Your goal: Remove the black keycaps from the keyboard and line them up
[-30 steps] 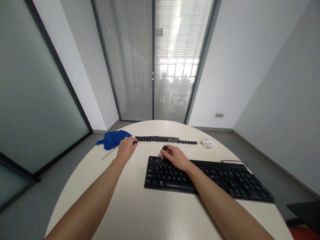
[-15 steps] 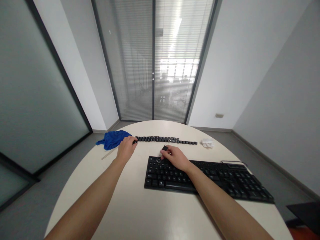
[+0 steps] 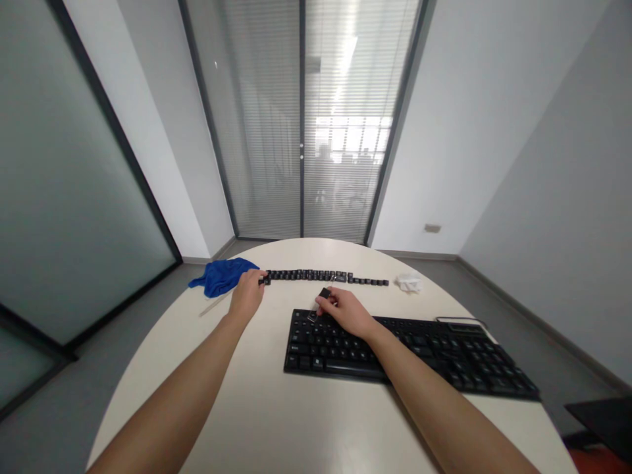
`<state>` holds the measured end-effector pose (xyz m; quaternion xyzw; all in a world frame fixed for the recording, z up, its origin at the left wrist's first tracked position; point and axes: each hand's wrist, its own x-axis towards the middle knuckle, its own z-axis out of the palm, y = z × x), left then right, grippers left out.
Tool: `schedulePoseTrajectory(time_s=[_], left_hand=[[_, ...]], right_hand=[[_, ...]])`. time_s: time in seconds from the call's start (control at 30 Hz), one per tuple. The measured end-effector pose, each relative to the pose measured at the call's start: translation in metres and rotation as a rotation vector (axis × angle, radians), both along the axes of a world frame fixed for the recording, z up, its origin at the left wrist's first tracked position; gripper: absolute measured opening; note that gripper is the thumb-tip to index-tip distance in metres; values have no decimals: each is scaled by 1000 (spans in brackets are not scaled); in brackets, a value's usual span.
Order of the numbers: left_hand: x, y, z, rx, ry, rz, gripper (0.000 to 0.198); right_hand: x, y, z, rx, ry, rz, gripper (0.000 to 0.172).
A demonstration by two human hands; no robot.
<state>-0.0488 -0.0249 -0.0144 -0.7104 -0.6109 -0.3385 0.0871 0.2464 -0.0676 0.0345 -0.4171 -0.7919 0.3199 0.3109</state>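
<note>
A long row of loose black keycaps lies across the far part of the table. My left hand is at the row's left end, its fingers slightly apart beside an end keycap; nothing clearly shows between them. My right hand is closed on the dark handle of a keycap puller with thin wire ends. One wire loop points down over the upper left keys of the black keyboard. My right wrist and forearm cover part of the keyboard.
A crumpled blue cloth rests left of the row, with a thin pale stick near it. White crumpled tissue lies to the right. The round table's edge curves around; a dark object stands beyond at lower right.
My left hand has drawn slightly left, and the end keycap now shows beside its fingertips. My right hand and the keycap puller have stayed nearly in place.
</note>
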Motion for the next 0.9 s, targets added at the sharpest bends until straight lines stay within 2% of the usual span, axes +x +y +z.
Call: schedulePoseTrajectory(time_s=[0.9], left_hand=[[-1, 4, 0, -21, -128, -48, 33]], right_hand=[[1, 1, -2, -1, 9, 12, 31]])
